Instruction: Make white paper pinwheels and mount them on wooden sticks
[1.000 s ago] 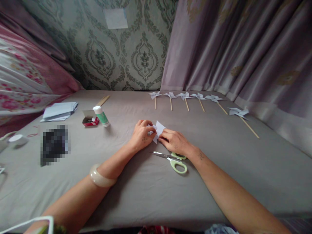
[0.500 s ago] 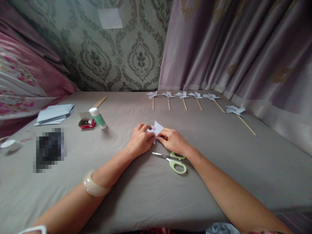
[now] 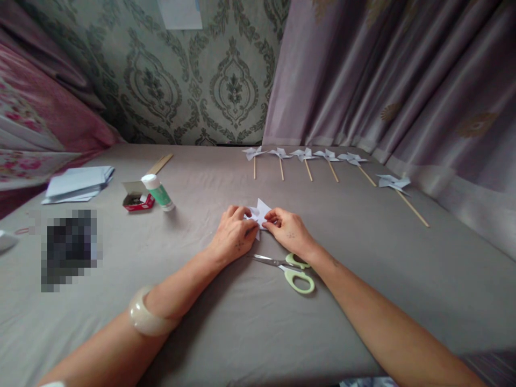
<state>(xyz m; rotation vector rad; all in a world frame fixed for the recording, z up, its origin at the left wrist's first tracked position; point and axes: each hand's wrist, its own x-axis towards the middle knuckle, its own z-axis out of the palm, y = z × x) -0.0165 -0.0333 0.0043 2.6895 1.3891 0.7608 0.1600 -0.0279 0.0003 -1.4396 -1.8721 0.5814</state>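
Observation:
Between my hands is a white paper pinwheel [image 3: 263, 208], its pointed blades partly folded and partly hidden by my fingers. My left hand [image 3: 235, 232] is closed on its left side, thumb and fingers pressing the paper. On its right side, my right hand [image 3: 289, 230] pinches the paper with thumb and fingertips. A pair of scissors [image 3: 299, 281] with pale green handles lies just in front of my right hand, blades pointing left and slightly apart. No stick shows on the pinwheel in my hands.
Several white pinwheels on sticks [image 3: 303, 155] lie along the back right. To the left are a green and white glue stick [image 3: 159, 193], an open red box [image 3: 138, 202] of small pieces, a paper stack [image 3: 76, 184] and wooden sticks [image 3: 162, 163]. A blurred dark object [image 3: 70, 247] lies nearer.
My right hand has lifted slightly, its fingertips shifting up along the pinwheel's right edge. My left hand keeps its hold. The view has swung a little.

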